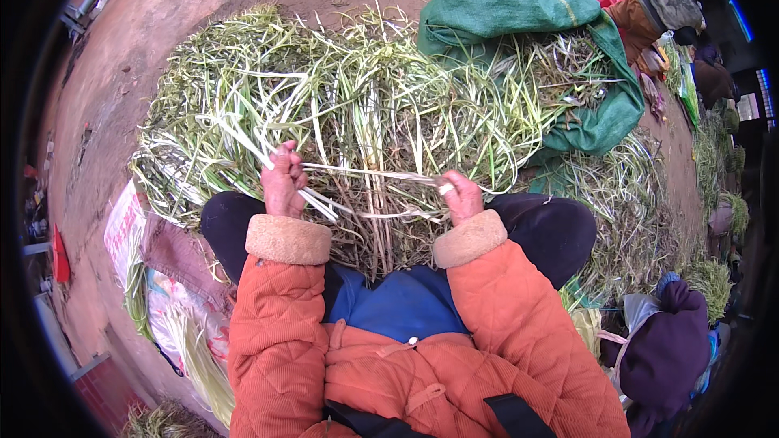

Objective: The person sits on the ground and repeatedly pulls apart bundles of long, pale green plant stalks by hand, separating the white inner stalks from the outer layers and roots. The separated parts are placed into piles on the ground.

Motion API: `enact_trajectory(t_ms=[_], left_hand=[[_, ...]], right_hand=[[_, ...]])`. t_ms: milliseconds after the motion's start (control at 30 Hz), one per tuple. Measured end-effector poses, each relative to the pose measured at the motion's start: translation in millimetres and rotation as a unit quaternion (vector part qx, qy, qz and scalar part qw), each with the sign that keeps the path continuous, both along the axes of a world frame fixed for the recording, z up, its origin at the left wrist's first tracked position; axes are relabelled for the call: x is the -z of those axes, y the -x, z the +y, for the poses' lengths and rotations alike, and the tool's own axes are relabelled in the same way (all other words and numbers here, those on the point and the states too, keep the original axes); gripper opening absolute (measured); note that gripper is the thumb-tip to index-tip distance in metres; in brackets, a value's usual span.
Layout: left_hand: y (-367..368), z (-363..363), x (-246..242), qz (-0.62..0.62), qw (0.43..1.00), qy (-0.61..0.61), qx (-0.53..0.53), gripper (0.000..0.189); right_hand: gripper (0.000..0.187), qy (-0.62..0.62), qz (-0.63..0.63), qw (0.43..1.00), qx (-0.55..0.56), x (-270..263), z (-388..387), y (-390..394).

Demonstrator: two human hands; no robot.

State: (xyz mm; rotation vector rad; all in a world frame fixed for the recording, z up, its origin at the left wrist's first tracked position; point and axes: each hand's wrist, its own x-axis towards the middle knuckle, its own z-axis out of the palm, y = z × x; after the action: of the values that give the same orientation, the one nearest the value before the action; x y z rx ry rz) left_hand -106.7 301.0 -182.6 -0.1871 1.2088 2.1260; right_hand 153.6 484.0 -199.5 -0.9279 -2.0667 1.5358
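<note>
My left hand (283,185) is closed around a few long, pale leaf stalks (246,140), whose leafy tops point away to the upper left. The white lower ends (319,204) stick out below the fist. My right hand (462,198) pinches the ends of thin strands (371,171) that stretch across to the left hand. A white band or wrap (446,188) shows at its fingers. Both hands are above the near edge of a broad heap of green and whitish leafy stalks (365,91). Brownish root ends lie between my knees, beside a blue apron (395,304).
A green woven sack (505,6) is bunched on the heap's far right. More stalks (627,213) lie beyond my right knee. At left, a bundle of pale stalks (198,347) rests on a printed white sack (125,219). People in purple (663,347) and brown (633,21) are at right.
</note>
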Motion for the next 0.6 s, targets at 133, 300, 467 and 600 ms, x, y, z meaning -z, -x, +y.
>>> enact_trajectory(t_ms=[133, 300, 467, 600], left_hand=[[27.6, -20.8, -16.9, 0.026, 0.997, 0.004, -0.066, 0.021], [20.8, -27.7, -25.8, 0.043, 0.997, -0.060, 0.002, 0.025], [-4.6, -5.3, -34.6, -0.039, 0.984, -0.140, 0.104, 0.028], [-25.8, 1.2, -46.5, -0.048, 0.981, -0.178, 0.065, 0.035]], right_hand=[[0.010, 0.050, -0.018, 0.935, 0.351, 7.0, 35.5, -22.4], [0.029, -0.371, -0.313, 0.856, 0.180, -42.8, 21.7, -5.9], [0.045, -0.272, -0.071, 0.956, -0.090, -74.1, -36.9, 66.1], [0.028, 0.048, -0.116, 0.966, -0.227, -59.2, -74.3, 76.5]])
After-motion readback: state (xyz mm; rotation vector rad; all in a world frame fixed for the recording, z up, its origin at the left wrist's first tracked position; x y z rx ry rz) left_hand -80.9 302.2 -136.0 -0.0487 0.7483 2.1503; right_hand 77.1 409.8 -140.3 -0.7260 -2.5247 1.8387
